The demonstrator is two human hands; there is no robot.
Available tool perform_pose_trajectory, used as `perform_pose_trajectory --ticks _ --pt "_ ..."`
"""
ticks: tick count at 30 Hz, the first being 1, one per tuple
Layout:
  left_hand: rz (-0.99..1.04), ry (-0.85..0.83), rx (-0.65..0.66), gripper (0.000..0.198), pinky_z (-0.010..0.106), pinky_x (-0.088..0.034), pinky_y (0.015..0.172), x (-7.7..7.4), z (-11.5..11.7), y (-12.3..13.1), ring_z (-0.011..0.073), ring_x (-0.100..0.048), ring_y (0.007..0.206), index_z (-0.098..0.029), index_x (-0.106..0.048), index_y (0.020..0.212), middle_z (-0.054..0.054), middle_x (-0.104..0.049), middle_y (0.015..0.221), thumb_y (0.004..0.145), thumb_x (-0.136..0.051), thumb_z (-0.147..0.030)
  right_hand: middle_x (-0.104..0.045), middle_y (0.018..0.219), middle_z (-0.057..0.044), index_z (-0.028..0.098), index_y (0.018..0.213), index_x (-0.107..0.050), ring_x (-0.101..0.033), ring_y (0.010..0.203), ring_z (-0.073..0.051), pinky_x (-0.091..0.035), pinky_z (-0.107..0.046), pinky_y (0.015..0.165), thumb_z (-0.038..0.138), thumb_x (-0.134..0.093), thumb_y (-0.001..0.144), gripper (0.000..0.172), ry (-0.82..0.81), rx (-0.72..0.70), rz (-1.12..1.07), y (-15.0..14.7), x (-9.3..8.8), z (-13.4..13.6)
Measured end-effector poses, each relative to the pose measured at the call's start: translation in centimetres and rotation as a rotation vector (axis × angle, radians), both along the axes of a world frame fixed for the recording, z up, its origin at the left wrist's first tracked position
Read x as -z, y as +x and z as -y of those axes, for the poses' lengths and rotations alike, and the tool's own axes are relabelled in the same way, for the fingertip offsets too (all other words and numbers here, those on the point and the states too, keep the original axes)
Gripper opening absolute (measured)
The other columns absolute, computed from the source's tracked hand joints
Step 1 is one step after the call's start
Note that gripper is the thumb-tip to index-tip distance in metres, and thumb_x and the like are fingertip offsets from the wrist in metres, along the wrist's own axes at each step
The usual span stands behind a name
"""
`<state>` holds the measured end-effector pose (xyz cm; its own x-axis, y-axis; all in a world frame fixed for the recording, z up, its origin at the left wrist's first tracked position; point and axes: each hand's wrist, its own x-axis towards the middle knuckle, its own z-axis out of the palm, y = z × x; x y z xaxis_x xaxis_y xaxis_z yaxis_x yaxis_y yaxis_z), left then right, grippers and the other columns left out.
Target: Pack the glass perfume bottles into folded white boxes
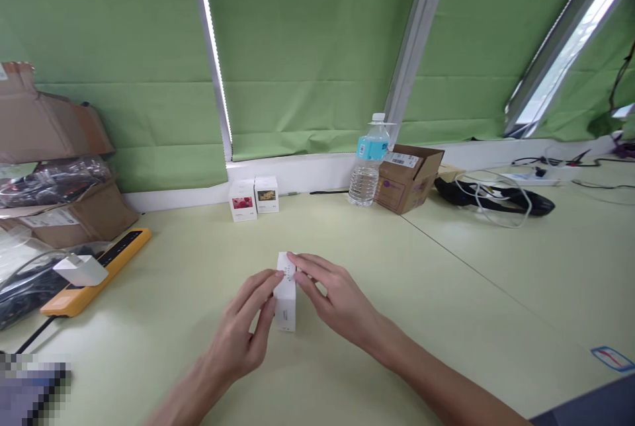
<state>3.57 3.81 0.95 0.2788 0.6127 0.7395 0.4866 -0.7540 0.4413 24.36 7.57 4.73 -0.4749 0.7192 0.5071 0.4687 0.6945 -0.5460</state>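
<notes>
A small white box (286,307) with faint printing stands on the table in front of me. My left hand (247,323) has its thumb and fingertips against the box's left side and upper edge. From the other side, my right hand (336,290) touches the right upper edge with its fingertips. Between them the two hands grip the box. What the fingers cover on its sides cannot be made out.
Two white picture boxes (243,200) stand by the wall. A water bottle (368,165) is beside a brown carton (407,181). Right of these lies a black object with white cable (489,198). At left are an orange power strip (129,245) and stacked cartons (89,214).
</notes>
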Motion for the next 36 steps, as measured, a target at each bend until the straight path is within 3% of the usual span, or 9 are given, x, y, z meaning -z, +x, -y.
perform_pose_trajectory --ticks 3,7,10,14,17,21,27,32,36 --pt "0.103 -0.186 -0.034 0.050 0.030 -0.061 0.073 0.3 -0.3 0.2 0.0148 -0.065 0.091 -0.032 -0.041 0.143 0.012 -0.049 0.139 0.096 -0.051 -0.021 -0.043 0.152 -0.007 0.027 0.152 -0.033 -0.046 0.136 -0.025 -0.051 -0.040 0.104 0.048 -0.050 0.098 0.060 -0.118 -0.098 0.082 -0.1 -0.5 0.8" --pt "0.131 -0.323 -0.133 0.073 0.044 -0.058 0.089 0.5 -1.2 -0.3 0.0262 -0.061 0.114 -0.030 -0.032 0.147 0.015 -0.043 0.147 0.085 -0.068 -0.042 -0.036 0.156 -0.007 0.027 0.156 -0.020 -0.045 0.137 -0.028 -0.047 -0.043 0.107 0.055 -0.066 0.085 0.089 -0.128 -0.152 0.178 -0.3 -0.7 1.7" --pt "0.114 -0.433 -0.132 0.082 0.049 -0.052 0.097 0.6 -1.7 -0.7 0.0323 -0.056 0.124 -0.028 -0.034 0.147 0.015 -0.048 0.145 0.078 -0.074 -0.047 -0.044 0.152 -0.007 0.029 0.154 -0.022 -0.053 0.130 -0.026 -0.052 -0.039 0.102 0.044 -0.067 0.087 0.083 -0.090 -0.164 0.184 -0.6 -0.4 1.9" --pt "0.076 -0.619 -0.034 0.040 0.038 -0.056 0.086 0.4 -2.0 -0.7 0.0240 -0.068 0.101 -0.026 -0.057 0.123 0.006 -0.071 0.112 0.087 -0.065 -0.041 -0.057 0.140 -0.006 0.031 0.151 -0.029 -0.061 0.119 -0.025 -0.055 -0.041 0.096 0.035 -0.061 0.092 0.067 -0.018 -0.079 0.166 -0.7 0.3 1.1" --pt "0.082 -0.567 -0.094 0.026 0.034 -0.057 0.080 0.2 -2.0 -0.5 0.0218 -0.069 0.092 -0.025 -0.063 0.112 0.003 -0.074 0.104 0.089 -0.061 -0.038 -0.056 0.138 -0.007 0.033 0.146 -0.039 -0.060 0.119 -0.024 -0.056 -0.041 0.095 0.030 -0.059 0.093 0.057 0.085 -0.001 0.171 -0.6 1.0 0.3" --pt "0.064 -0.485 -0.133 0.023 0.031 -0.056 0.077 0.0 -1.8 -0.4 0.0206 -0.069 0.091 -0.026 -0.065 0.110 0.003 -0.074 0.103 0.091 -0.058 -0.037 -0.047 0.146 -0.010 0.031 0.148 -0.036 -0.052 0.128 -0.029 -0.056 -0.048 0.095 0.030 -0.058 0.093 0.059 0.218 0.125 0.259 -0.6 1.9 -0.3" --pt "0.074 -0.486 -0.140 0.029 0.028 -0.055 0.070 -0.3 -1.9 -0.7 0.0200 -0.068 0.091 -0.024 -0.064 0.113 0.005 -0.074 0.102 0.096 -0.047 -0.040 -0.044 0.148 -0.014 0.026 0.152 -0.026 -0.051 0.129 -0.031 -0.058 -0.049 0.091 0.024 -0.051 0.096 0.062 0.339 0.175 0.330 -1.4 2.9 -0.5" --pt "0.155 -0.498 -0.146 0.036 0.035 -0.054 0.083 0.6 -2.0 -1.0 0.0208 -0.067 0.096 -0.025 -0.058 0.124 0.008 -0.070 0.114 0.099 -0.040 -0.044 -0.044 0.148 -0.015 0.028 0.153 -0.020 -0.054 0.127 -0.031 -0.060 -0.045 0.086 0.030 -0.050 0.098 0.063 0.408 0.180 0.359 -1.7 3.6 -1.8" --pt "0.240 -0.596 -0.210 0.047 0.036 -0.051 0.091 1.5 -2.4 -1.0 0.0227 -0.062 0.111 -0.023 -0.049 0.133 0.011 -0.059 0.134 0.098 -0.038 -0.051 -0.039 0.150 -0.015 0.028 0.154 -0.016 -0.057 0.123 -0.029 -0.061 -0.043 0.083 0.034 -0.048 0.098 0.064 0.402 0.175 0.411 -2.1 4.0 -4.1"
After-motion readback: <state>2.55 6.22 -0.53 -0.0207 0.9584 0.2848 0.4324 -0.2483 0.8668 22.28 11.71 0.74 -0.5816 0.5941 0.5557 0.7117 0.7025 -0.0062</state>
